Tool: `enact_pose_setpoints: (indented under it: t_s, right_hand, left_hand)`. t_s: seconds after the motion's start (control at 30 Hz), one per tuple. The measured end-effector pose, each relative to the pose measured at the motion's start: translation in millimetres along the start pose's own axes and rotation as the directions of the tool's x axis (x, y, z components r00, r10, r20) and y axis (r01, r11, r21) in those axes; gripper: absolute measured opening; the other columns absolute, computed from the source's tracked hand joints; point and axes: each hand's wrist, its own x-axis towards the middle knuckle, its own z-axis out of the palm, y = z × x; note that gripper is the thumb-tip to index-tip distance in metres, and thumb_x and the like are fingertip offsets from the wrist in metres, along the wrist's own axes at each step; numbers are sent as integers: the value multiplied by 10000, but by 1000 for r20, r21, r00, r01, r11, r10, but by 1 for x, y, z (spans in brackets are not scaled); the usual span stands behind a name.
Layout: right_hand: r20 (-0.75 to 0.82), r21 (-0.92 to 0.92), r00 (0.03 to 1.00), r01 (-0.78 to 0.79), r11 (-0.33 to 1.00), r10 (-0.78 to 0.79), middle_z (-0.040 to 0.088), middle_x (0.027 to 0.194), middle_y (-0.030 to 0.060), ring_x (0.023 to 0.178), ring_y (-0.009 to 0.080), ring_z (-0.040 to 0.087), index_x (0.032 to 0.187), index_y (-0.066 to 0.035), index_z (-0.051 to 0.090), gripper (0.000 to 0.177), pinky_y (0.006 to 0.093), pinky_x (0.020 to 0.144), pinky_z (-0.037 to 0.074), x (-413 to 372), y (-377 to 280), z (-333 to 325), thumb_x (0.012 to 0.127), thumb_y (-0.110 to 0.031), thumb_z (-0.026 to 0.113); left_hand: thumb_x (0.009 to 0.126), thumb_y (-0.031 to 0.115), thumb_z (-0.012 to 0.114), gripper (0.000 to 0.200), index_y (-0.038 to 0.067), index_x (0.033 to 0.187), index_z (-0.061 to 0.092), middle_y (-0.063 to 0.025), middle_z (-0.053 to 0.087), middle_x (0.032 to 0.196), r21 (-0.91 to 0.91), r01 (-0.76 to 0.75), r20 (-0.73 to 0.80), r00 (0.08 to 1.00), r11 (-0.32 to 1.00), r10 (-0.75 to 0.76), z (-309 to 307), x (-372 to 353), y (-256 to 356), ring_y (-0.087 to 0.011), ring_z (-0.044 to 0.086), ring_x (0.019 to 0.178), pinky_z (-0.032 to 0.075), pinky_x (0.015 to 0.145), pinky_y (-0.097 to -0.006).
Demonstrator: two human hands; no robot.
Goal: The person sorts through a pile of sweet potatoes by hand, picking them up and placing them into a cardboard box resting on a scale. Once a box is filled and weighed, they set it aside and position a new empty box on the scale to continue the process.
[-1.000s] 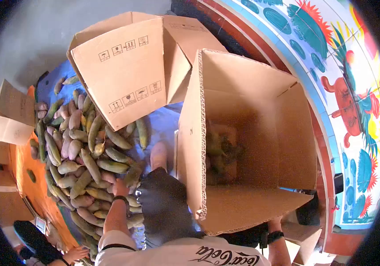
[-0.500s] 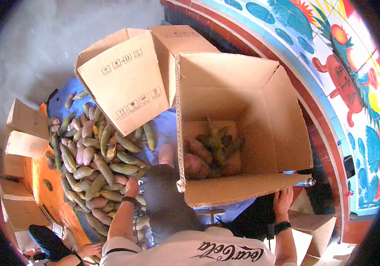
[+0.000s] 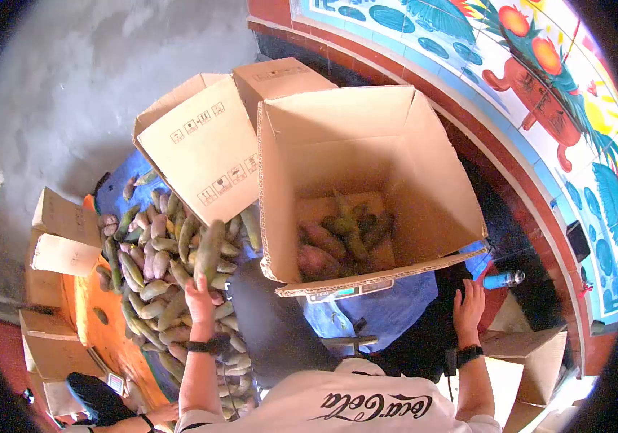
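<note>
My left hand (image 3: 199, 307) is closed on the lower end of a long green-brown cucumber-shaped fruit (image 3: 212, 252), held upright over the pile. Beneath it lies a heap of similar green and purplish fruits (image 3: 152, 289) on blue sheeting. My right hand (image 3: 469, 307) is off the box, fingers stretched out, beside my dark-clad right leg. Between the hands stands a tall open cardboard box (image 3: 367, 162) with several green and purplish fruits (image 3: 349, 227) at its bottom. Under its near edge shows a scale with a lit display (image 3: 345, 293).
A second carton (image 3: 201, 144) leans behind the heap, and another carton (image 3: 276, 76) stands behind it. A blue cylinder (image 3: 504, 279) lies right of my right hand. More cartons (image 3: 64, 249) stand at left. At lower left another person's hand (image 3: 168, 413) shows.
My left hand has lifted a fruit out of the heap. My right hand has let go of the box's near flap, and the scale display has come into sight. The view has shifted.
</note>
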Motion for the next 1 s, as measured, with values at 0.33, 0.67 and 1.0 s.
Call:
enact_pose_setpoints:
  t_s: [0.33, 0.67, 1.0]
  right_hand:
    - [-75, 61, 996, -45, 997, 50, 527, 1014, 147, 953, 326, 489, 1042, -23, 506, 270, 402, 827, 392, 0, -2, -5, 782, -84, 540]
    - [-83, 84, 995, -50, 995, 57, 538, 1023, 155, 931, 333, 501, 1025, -18, 512, 283, 413, 814, 403, 1, 2, -4, 763, -110, 560]
    - [-89, 44, 995, -34, 998, 38, 540, 1009, 143, 922, 319, 509, 1030, -24, 514, 272, 402, 796, 412, -2, 3, -1, 780, -120, 562]
  left_hand:
    - [903, 241, 447, 324, -1, 1119, 441, -60, 518, 985, -615, -261, -146, 965, 744, 219, -60, -21, 192, -107, 487, 776, 418, 678, -239]
    - [752, 372, 628, 551, 6, 1131, 462, -170, 542, 1034, -149, -770, 7, 627, 621, 779, -47, -36, 248, -319, 531, 939, 366, 911, -401]
    - [809, 199, 568, 330, 11, 1074, 513, -132, 550, 1065, -303, -691, 173, 637, 657, 751, -28, -39, 257, -287, 479, 1055, 265, 1004, -434]
